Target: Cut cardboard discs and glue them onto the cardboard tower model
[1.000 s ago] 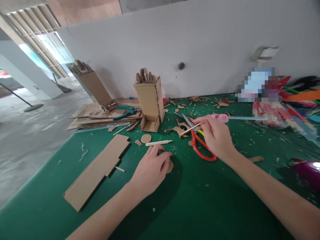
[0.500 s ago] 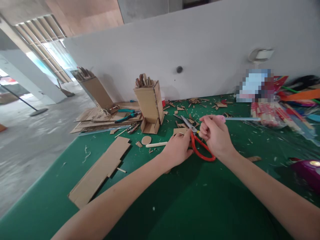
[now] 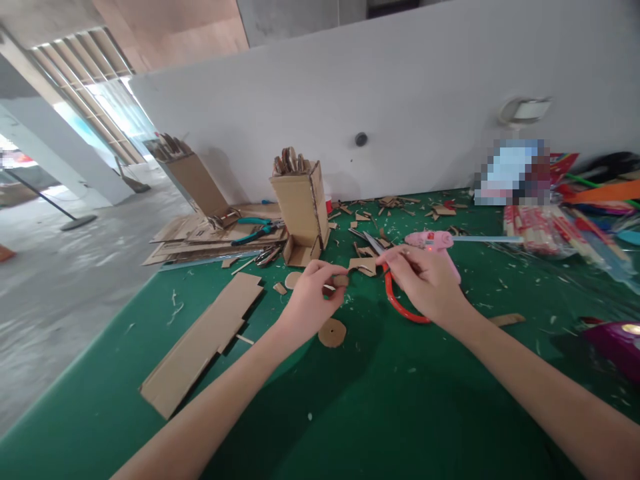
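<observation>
My left hand (image 3: pixel 310 297) is closed in a pinch on a small cardboard piece (image 3: pixel 341 281); a pale pointed tip shows between the fingers. A round cardboard disc (image 3: pixel 332 333) with a small centre hole lies on the table just below that hand. My right hand (image 3: pixel 425 277) is over the red-handled scissors (image 3: pixel 403 307), hiding their pivot and part of the handles. Its thumb and fingertips are pressed together, and what they hold, if anything, is hidden. Behind this hand lies a pink glue gun (image 3: pixel 425 239) with a pale glue stick (image 3: pixel 485 239) in its back.
A cardboard stand (image 3: pixel 295 207) filled with cut pieces is at the back. Left of it are teal-handled pliers (image 3: pixel 255 230) on stacked cardboard. A long notched cardboard strip (image 3: pixel 200 347) lies at left. Cardboard scraps (image 3: pixel 363 267), packets of sticks (image 3: pixel 535 230) and a purple object (image 3: pixel 613 347) lie around.
My left hand has moved left, away from the scissors, with the small cardboard piece. My right hand has shifted down and left, uncovering more of the glue gun. The cardboard disc has come into view.
</observation>
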Demonstrator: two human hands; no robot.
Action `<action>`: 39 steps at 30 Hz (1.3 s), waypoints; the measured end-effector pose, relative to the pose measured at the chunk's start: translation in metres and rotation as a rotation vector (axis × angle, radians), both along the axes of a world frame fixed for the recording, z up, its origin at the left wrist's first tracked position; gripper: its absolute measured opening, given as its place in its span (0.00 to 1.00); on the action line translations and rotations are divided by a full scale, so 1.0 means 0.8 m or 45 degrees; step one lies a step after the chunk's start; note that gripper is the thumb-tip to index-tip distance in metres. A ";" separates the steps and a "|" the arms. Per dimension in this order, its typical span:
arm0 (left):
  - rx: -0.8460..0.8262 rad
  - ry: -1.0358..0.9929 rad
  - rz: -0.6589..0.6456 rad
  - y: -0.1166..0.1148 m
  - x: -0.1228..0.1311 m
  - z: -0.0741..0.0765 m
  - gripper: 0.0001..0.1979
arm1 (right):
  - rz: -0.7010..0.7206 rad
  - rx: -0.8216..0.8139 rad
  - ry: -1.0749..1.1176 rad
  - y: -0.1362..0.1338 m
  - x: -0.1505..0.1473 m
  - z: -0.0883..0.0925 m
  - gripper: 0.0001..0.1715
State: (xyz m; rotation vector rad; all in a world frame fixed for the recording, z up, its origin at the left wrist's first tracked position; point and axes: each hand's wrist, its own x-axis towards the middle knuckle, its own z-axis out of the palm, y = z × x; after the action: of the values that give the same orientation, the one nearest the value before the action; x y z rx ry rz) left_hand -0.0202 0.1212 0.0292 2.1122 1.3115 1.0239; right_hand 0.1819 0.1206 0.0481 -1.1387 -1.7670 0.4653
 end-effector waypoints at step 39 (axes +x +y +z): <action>-0.178 -0.147 0.182 -0.014 0.002 -0.023 0.04 | 0.294 0.320 -0.646 -0.038 -0.030 -0.058 0.20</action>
State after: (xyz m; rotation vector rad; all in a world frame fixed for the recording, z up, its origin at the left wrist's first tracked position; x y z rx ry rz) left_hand -0.0186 0.1101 0.0109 1.8512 1.4487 1.0620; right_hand 0.1580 0.0900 0.0019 -0.9270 -2.3369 0.0784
